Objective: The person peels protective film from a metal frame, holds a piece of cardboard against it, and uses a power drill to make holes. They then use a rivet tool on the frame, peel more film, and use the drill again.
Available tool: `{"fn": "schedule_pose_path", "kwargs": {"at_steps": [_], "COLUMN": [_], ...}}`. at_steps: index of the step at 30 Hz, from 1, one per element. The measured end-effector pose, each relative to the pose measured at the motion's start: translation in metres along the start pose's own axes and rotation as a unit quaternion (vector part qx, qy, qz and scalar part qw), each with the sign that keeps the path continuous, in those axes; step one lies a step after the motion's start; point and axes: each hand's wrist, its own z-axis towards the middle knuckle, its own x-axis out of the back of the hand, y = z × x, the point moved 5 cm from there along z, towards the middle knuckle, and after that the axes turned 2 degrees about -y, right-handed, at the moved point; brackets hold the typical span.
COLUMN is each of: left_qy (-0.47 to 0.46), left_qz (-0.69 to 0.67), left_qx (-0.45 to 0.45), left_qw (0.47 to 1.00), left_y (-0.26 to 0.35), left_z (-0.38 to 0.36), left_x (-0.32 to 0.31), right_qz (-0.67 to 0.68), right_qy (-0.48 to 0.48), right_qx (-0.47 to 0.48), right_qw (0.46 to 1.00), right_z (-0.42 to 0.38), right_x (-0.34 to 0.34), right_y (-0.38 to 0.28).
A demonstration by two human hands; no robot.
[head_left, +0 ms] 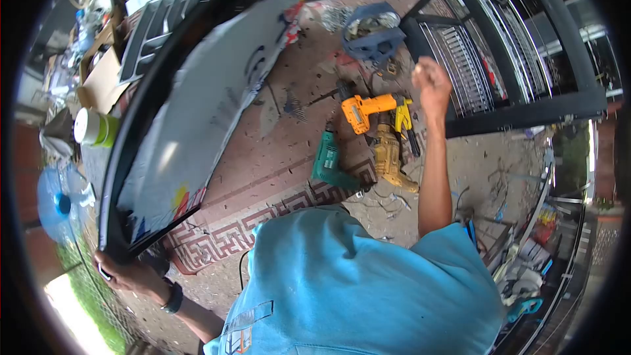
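Note:
My left hand (135, 278) grips the lower corner of a large black-framed panel (117, 177), which stands tilted at the left. Torn white film (204, 98) covers much of its face. My right hand (432, 82) is raised, fingers curled together; whatever they hold, if anything, I cannot make out. Below and left of it, an orange cordless drill (368, 106) lies on the patterned mat (250, 217). Beside that are a worn yellow power drill (388, 151), a yellow-and-black hand tool (405, 125) and a green power drill (326, 161).
A black metal frame (526, 106) with wire racks (463, 66) stands at the right, close to my right hand. A blue bag (373, 36) sits farther back. At the left are a grey tray (158, 29), a white-and-green container (95, 127) and a water bottle (56, 204).

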Motion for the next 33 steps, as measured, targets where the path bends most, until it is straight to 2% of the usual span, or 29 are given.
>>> {"fn": "schedule_pose_path", "kwargs": {"at_steps": [1,2,4,5,6,7,8,9,10,13,14,15,17,19,20,21,22,23,24,25,26,27,28,29,31,33], "left_qy": [-0.005,-0.044,-0.059,-0.083,-0.053,-0.046,-0.018,0.013,0.02,0.016,0.046,0.05,0.046,0.006,-0.001,-0.043,-0.016,-0.06,-0.085,-0.09,-0.039,-0.041,-0.042,-0.035,-0.049,-0.062], "left_qz": [0.055,0.099,0.066,0.036,0.11,0.116,-0.166,-0.427,-0.422,-0.293,-0.28,-0.277,-0.356,-0.405,-0.413,-0.301,-0.348,-0.256,-0.199,-0.237,-0.367,-0.299,-0.493,-0.519,-0.544,-0.545], "left_qx": [-0.022,0.019,0.018,0.019,-0.077,-0.077,0.15,0.353,0.349,0.19,0.255,0.253,0.318,0.337,0.361,0.267,0.303,0.267,0.25,0.264,0.366,0.271,0.304,0.288,0.278,0.281], "left_qw": [0.998,0.994,0.996,0.996,0.989,0.989,0.975,0.833,0.837,0.937,0.924,0.925,0.878,0.85,0.836,0.914,0.887,0.927,0.944,0.93,0.855,0.914,0.814,0.804,0.79,0.787], "left_y": [0.006,-0.012,-0.011,-0.012,-0.012,-0.005,-0.02,-0.03,-0.028,-0.011,0.003,0.006,-0.005,-0.021,-0.028,-0.031,-0.024,-0.024,-0.019,-0.001,0.01,0.013,0.005,0.011,0.022,0.021], "left_z": [0.007,0.009,0.018,0.022,0.029,0.034,0.039,0.031,0.031,0.032,0.032,0.035,0.029,0.026,0.02,0.016,0.005,0.002,-0.001,0.008,0.012,0.022,0.02,0.023,0.026,0.029], "left_x": [-0.002,-0.006,-0.007,-0.007,-0.005,-0.007,-0.008,-0.017,-0.015,-0.01,-0.011,-0.012,-0.011,-0.016,-0.012,-0.004,-0.002,0.005,0.0,-0.001,-0.001,0.004,-0.003,-0.001,-0.003,-0.008], "right_qz": [-0.037,-0.133,-0.237,-0.242,-0.248,-0.239,-0.23,-0.221,-0.214,-0.175,-0.139,-0.106,-0.222,-0.27,-0.404,-0.503,-0.457,-0.402,-0.46,-0.573,-0.564,-0.634,-0.627,-0.626,-0.565,-0.598], "right_qy": [0.034,0.046,0.05,0.052,0.053,0.05,0.024,-0.003,-0.021,-0.069,-0.097,-0.126,-0.192,-0.191,-0.273,-0.257,-0.19,-0.093,-0.201,-0.23,-0.205,-0.165,-0.261,-0.12,-0.179,-0.161], "right_qx": [-0.046,-0.057,-0.093,-0.123,-0.154,-0.151,-0.126,-0.102,-0.083,-0.024,-0.009,0.002,0.225,0.273,0.136,0.098,0.163,0.286,0.128,0.144,0.099,0.153,0.139,0.173,0.192,0.171], "right_qw": [0.998,0.988,0.966,0.961,0.955,0.958,0.965,0.97,0.973,0.982,0.985,0.986,0.929,0.903,0.862,0.819,0.853,0.865,0.855,0.773,0.794,0.74,0.721,0.75,0.782,0.766], "right_z": [-0.013,-0.029,-0.056,-0.067,-0.072,-0.067,-0.061,-0.055,-0.045,-0.006,0.01,0.021,0.065,0.117,0.154,0.172,0.195,0.231,0.272,0.298,0.31,0.312,0.326,0.31,0.281,0.285], "right_x": [0.026,0.049,0.077,0.075,0.068,0.06,0.048,0.035,0.02,-0.04,-0.071,-0.102,-0.162,-0.204,-0.223,-0.224,-0.224,-0.237,-0.245,-0.25,-0.243,-0.243,-0.258,-0.256,-0.24,-0.235], "right_y": [0.046,0.083,0.145,0.146,0.146,0.147,0.148,0.149,0.146,0.159,0.156,0.151,0.131,0.135,0.157,0.134,0.186,0.281,0.335,0.382,0.394,0.394,0.415,0.403,0.348,0.371]}}
